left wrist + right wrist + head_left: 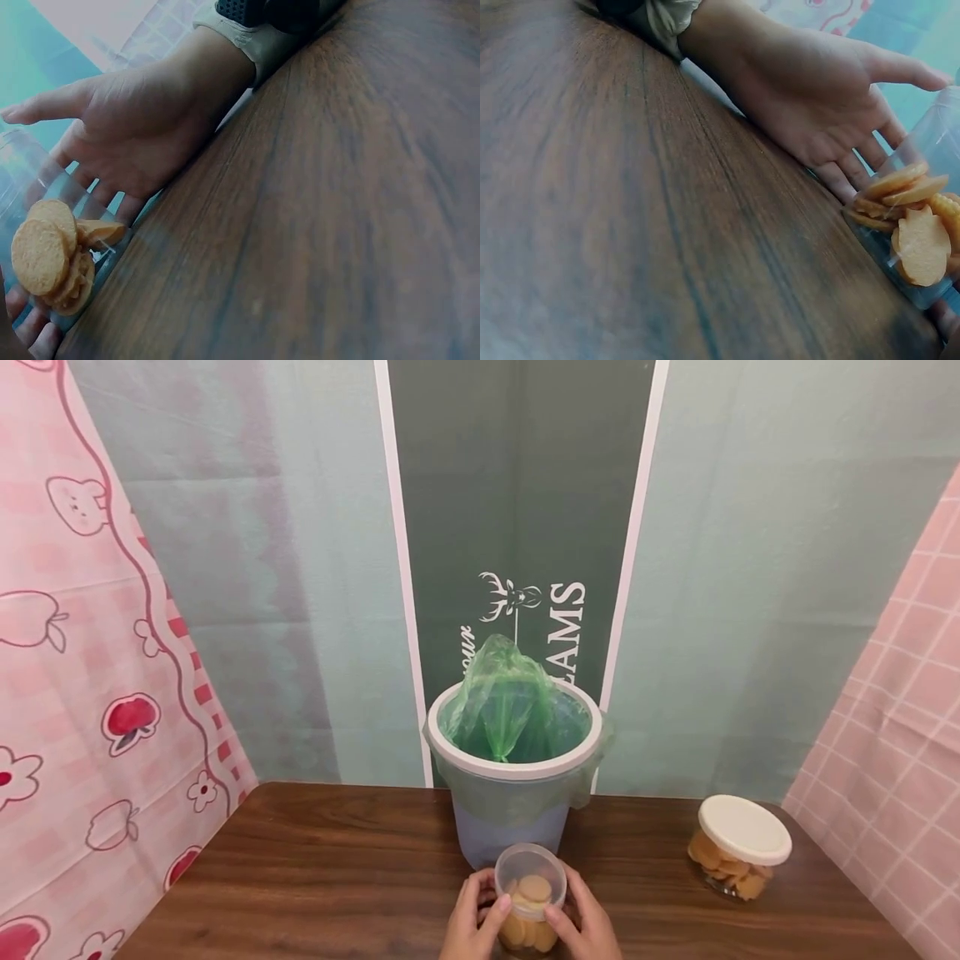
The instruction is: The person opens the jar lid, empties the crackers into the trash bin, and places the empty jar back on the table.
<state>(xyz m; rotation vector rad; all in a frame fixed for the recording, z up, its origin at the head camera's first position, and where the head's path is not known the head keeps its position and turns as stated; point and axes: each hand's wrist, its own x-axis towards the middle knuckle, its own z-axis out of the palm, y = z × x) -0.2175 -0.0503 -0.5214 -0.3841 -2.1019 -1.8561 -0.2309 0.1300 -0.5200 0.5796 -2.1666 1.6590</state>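
A clear plastic jar (530,906) of round, flat cookies (527,933) stands near the table's front edge. My left hand (474,920) holds its left side, and my right hand (587,920) its right side. Both thumbs lie near the rim at the front, while the other fingers reach round the sides. Through the jar wall, cookies (41,255) show in the left wrist view and more cookies (921,247) in the right wrist view. Whether a see-through lid covers the jar, I cannot tell.
Right behind the jar stands a bluish bin (510,831) with a white rim, lined with a green plastic bag (501,693). A second cookie jar (731,868) with a white lid (745,831) sits at the right of the wooden table (330,877). Patterned cloths hang around.
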